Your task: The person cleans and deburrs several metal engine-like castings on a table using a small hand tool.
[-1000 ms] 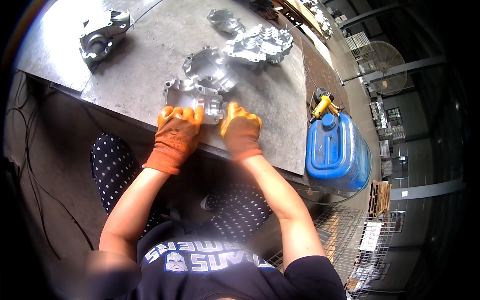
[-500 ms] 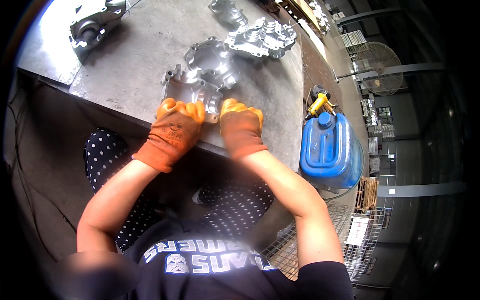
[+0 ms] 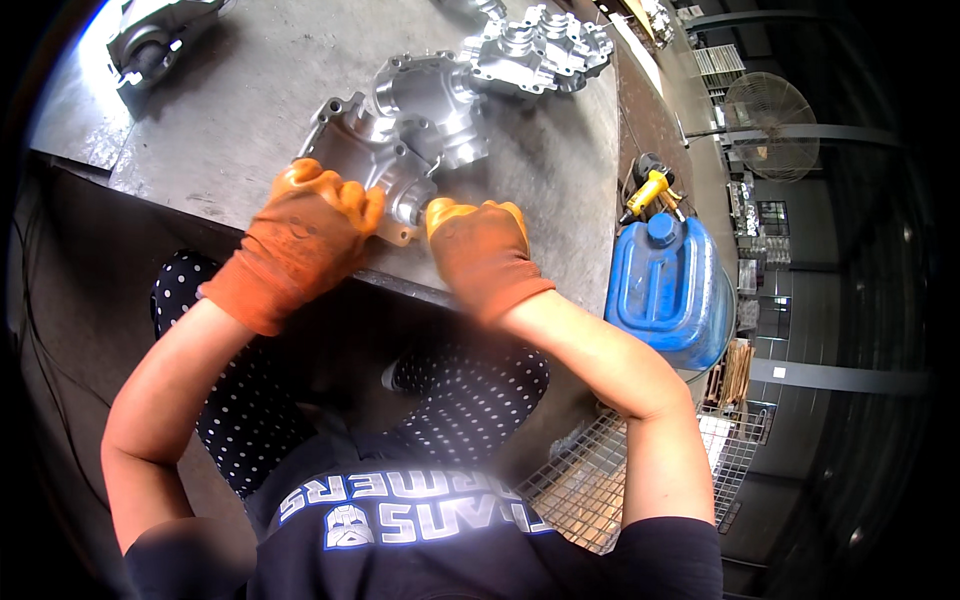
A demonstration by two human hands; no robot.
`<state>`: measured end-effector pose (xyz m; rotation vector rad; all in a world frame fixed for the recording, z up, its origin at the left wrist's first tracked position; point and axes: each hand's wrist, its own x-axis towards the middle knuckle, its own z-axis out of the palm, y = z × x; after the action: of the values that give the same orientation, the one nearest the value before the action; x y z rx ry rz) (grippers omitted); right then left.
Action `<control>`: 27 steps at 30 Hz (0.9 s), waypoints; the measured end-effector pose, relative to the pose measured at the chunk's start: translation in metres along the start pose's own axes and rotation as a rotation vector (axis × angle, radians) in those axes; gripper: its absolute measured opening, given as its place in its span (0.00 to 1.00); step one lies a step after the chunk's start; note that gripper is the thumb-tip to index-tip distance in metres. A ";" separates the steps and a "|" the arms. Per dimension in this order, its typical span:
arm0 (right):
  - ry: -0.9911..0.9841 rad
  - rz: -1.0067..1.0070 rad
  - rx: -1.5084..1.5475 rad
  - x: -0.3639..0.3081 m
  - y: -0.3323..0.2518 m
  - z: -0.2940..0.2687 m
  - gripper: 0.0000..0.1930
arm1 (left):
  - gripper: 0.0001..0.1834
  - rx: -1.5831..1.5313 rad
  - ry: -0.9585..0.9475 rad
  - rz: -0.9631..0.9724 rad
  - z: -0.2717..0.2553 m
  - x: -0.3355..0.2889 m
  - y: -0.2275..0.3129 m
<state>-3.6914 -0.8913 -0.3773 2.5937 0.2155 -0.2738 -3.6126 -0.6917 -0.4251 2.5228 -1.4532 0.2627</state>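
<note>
Cast metal housing (image 3: 385, 150), silver-grey, lying at the near edge of the tabletop (image 3: 560, 190) with one flanged corner just over the rim. The part looks rigid and probably heavy for its bulk; its ribs, bosses and thin flange edges appear hard and possibly sharp, so it likely slides rather than lifts easily on the smooth metal surface. The stout flange and round boss at the near end seem the soundest places to hold. The left hand (image 3: 305, 240), in an orange glove, is curled closed over the housing's near-left corner. The right hand (image 3: 480, 250), gloved alike, presses its bent fingers against the near-right flange; whether its grip closes round the metal cannot be told. Further housings (image 3: 540, 45) lie behind; a blue canister (image 3: 665, 290) stands right of the tabletop.
</note>
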 end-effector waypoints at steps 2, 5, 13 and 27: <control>-0.016 -0.065 0.025 0.003 0.003 -0.003 0.07 | 0.32 -0.014 -0.029 0.045 -0.004 -0.001 -0.013; -0.215 -0.165 0.096 0.018 0.005 -0.026 0.11 | 0.34 -0.010 -0.022 0.092 -0.004 -0.006 -0.031; -0.332 -0.419 0.242 0.036 0.026 -0.028 0.13 | 0.30 -0.105 0.028 0.223 -0.010 0.001 -0.062; -0.196 -0.704 1.243 0.033 0.043 0.005 0.15 | 0.33 -0.166 0.079 0.294 -0.005 0.005 -0.079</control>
<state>-3.6517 -0.9269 -0.3687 3.5101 1.2127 -1.2258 -3.5420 -0.6558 -0.4269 2.1428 -1.7341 0.2733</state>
